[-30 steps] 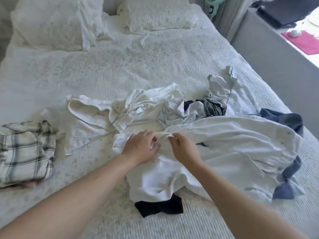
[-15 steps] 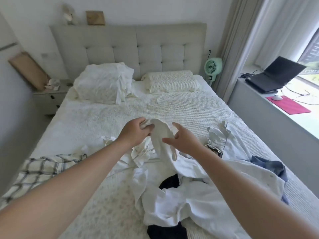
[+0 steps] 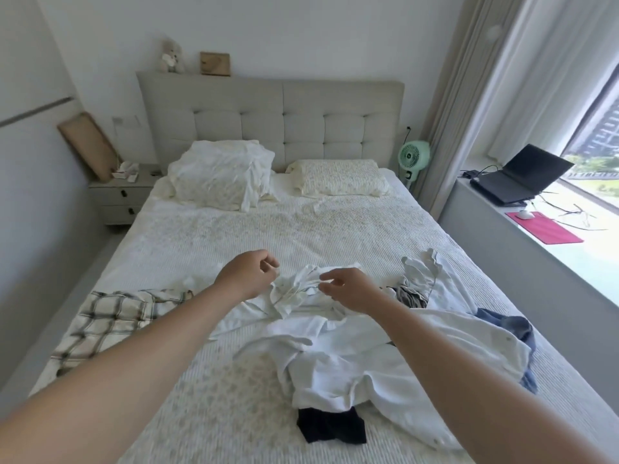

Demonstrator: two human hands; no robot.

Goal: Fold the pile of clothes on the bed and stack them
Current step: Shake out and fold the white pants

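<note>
I've got both arms out over the bed. My left hand is loosely curled at eleven o'clock of the crumpled white garment, gripping nothing. My right hand hovers at its three o'clock, fingers spread, empty. The clothes pile sprawls at five o'clock; a plaid shirt lies at nine.
</note>
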